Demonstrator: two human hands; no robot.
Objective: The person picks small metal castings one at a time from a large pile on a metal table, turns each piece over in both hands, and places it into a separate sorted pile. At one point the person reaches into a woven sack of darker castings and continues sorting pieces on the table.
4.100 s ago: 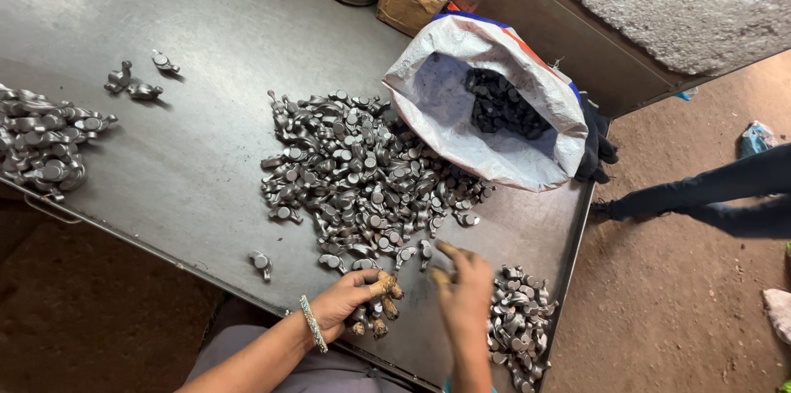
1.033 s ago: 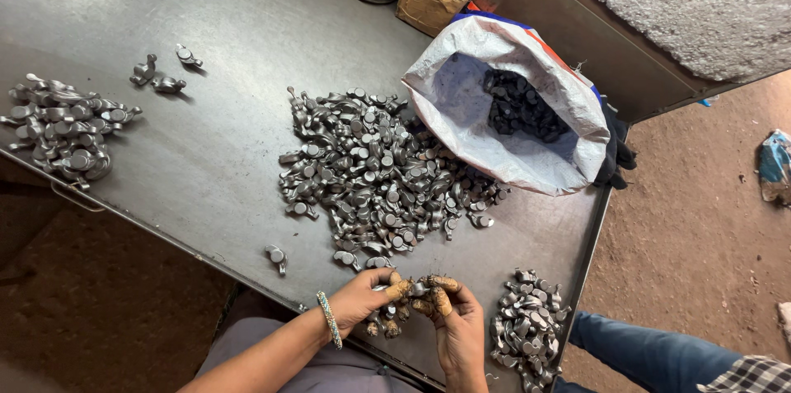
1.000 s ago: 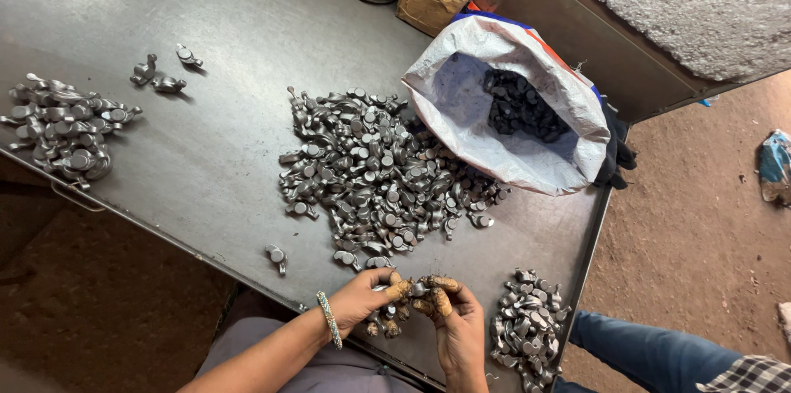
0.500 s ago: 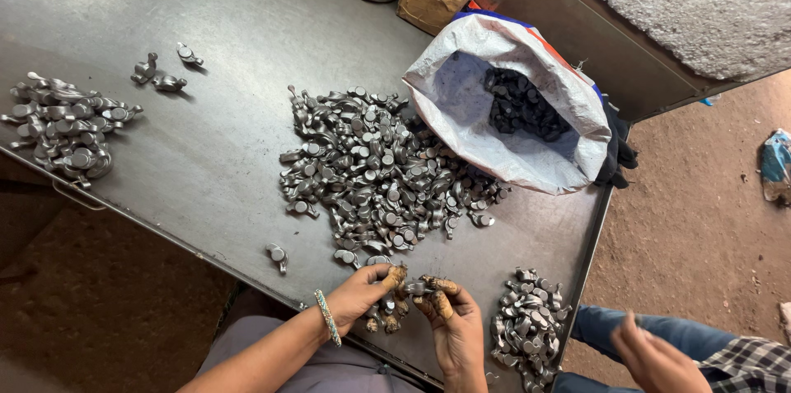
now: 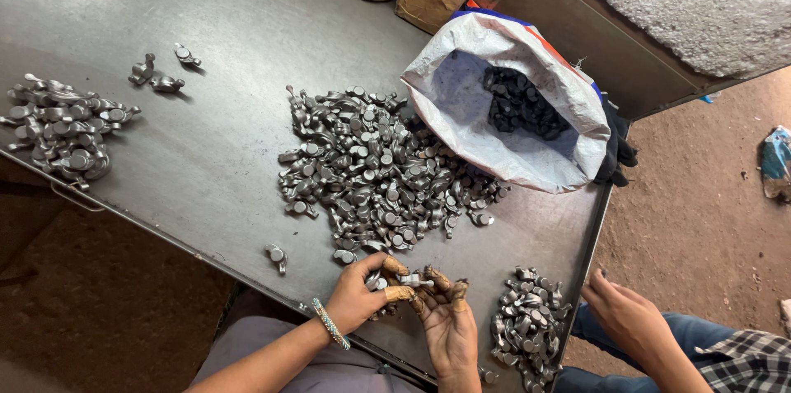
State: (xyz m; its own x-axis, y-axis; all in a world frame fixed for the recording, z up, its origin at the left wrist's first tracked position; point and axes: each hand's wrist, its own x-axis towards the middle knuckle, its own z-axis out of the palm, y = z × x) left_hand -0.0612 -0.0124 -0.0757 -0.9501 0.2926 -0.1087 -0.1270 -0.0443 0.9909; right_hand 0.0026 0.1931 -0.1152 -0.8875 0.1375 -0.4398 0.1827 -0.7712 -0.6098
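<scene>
Sorting of small metal parts, much of the heap left

Work looks partly done, in our judgement: a small sorted pile (image 5: 527,323) lies just right of our hands, another pile (image 5: 62,125) sits well off to the left, while the big heap of grey metal parts (image 5: 375,170) just beyond our fingers remains large. Our left hand (image 5: 362,294) and right hand (image 5: 445,315) meet at the near edge of the counter (image 5: 206,154), fingertips pinching one metal part (image 5: 412,280) between them. Behind the heap an open white sack (image 5: 503,105) holds darker pieces. A co-worker's hand (image 5: 630,319) rests to our right.
</scene>
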